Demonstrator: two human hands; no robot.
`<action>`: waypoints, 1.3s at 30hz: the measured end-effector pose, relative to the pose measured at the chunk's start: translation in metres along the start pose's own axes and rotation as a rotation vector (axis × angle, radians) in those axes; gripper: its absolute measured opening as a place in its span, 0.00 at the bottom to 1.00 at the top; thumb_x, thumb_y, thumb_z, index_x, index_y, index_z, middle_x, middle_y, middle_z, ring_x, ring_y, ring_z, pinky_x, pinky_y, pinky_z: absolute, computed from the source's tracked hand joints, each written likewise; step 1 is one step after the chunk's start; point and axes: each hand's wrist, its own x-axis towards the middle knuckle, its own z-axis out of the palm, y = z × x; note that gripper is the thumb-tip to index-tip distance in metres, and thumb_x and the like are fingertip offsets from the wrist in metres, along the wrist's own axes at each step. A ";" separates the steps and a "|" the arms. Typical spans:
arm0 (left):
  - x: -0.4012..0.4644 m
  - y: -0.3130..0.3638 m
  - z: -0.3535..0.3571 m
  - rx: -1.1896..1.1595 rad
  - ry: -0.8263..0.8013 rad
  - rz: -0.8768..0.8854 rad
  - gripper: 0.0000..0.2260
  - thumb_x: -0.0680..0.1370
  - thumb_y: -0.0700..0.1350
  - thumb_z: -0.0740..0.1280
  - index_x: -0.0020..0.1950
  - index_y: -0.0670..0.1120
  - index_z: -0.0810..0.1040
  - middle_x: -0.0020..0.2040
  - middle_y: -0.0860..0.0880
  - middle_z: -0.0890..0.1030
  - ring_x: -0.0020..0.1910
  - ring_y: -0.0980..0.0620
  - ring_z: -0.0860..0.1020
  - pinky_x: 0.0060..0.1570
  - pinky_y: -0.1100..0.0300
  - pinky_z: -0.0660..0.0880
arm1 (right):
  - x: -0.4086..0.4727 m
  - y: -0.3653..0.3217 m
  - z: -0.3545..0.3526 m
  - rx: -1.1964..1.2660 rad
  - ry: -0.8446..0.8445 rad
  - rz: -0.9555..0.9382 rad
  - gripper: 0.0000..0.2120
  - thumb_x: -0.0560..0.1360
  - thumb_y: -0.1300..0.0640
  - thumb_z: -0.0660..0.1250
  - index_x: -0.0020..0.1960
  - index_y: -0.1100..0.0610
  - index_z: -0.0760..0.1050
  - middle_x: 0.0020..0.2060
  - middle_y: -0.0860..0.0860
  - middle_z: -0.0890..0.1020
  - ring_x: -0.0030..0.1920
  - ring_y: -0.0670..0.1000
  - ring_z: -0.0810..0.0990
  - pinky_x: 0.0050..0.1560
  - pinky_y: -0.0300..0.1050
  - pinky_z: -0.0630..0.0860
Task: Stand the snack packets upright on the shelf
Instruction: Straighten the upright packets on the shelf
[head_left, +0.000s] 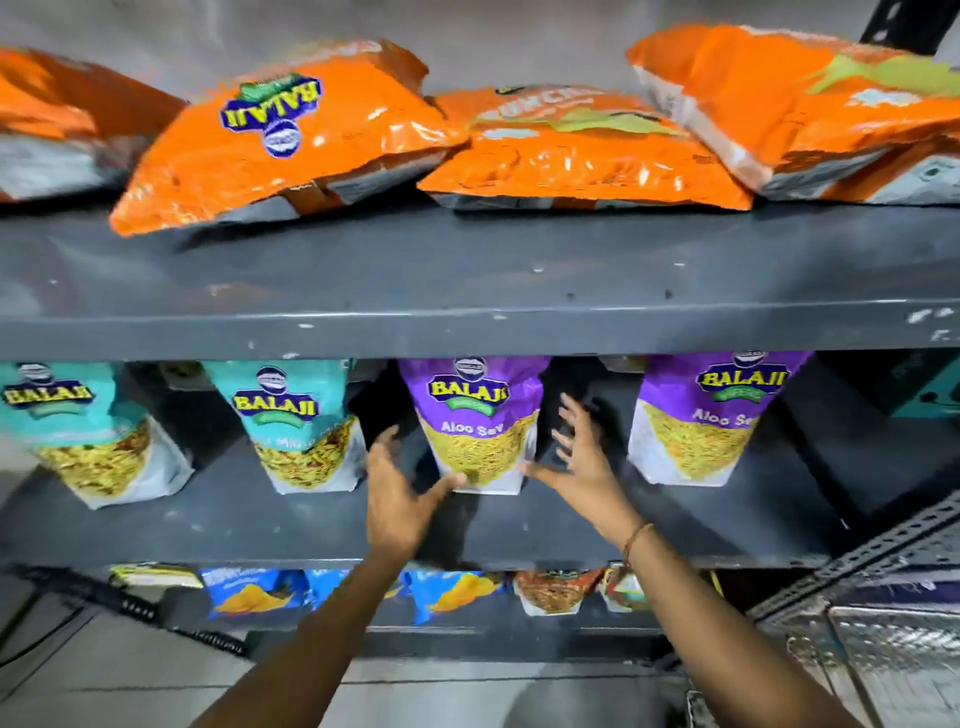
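Observation:
A purple Aloo Sev packet (479, 422) stands upright on the middle shelf (249, 525). My left hand (400, 493) is spread open just left of the packet, thumb touching its bottom edge. To the packet's right, my right hand (579, 457) has its fingers apart, thumb near the lower corner. Neither hand grips it. A second purple packet (701, 415) stands upright further right. Two teal packets (301, 426) (78, 431) stand upright on the left. On the top shelf (467, 280) several orange packets (291, 135) (576, 150) lie flat.
The bottom shelf holds blue packets (254, 592) and a red-brown packet (556, 590). A perforated metal upright (878, 551) and a shiny embossed metal box (893, 660) stand at lower right. Grey floor lies below.

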 end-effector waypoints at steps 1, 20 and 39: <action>0.011 -0.003 -0.005 -0.048 -0.106 0.002 0.56 0.54 0.66 0.78 0.74 0.42 0.60 0.70 0.45 0.70 0.69 0.49 0.70 0.68 0.52 0.69 | 0.008 0.005 0.008 0.057 -0.050 0.096 0.47 0.66 0.66 0.76 0.74 0.47 0.52 0.74 0.50 0.60 0.73 0.55 0.65 0.67 0.43 0.66; 0.026 -0.006 0.026 -0.205 -0.393 -0.134 0.46 0.54 0.59 0.79 0.70 0.54 0.67 0.59 0.55 0.80 0.61 0.53 0.78 0.66 0.49 0.73 | 0.012 0.027 0.011 0.035 -0.167 0.193 0.35 0.62 0.57 0.79 0.64 0.46 0.66 0.65 0.52 0.77 0.66 0.53 0.76 0.66 0.50 0.74; 0.060 -0.091 -0.169 0.018 0.037 -0.108 0.57 0.52 0.64 0.78 0.75 0.47 0.58 0.71 0.44 0.68 0.70 0.47 0.68 0.70 0.47 0.68 | 0.030 -0.027 0.224 -0.084 -0.220 0.046 0.40 0.64 0.62 0.78 0.69 0.52 0.61 0.69 0.49 0.70 0.69 0.48 0.70 0.67 0.39 0.71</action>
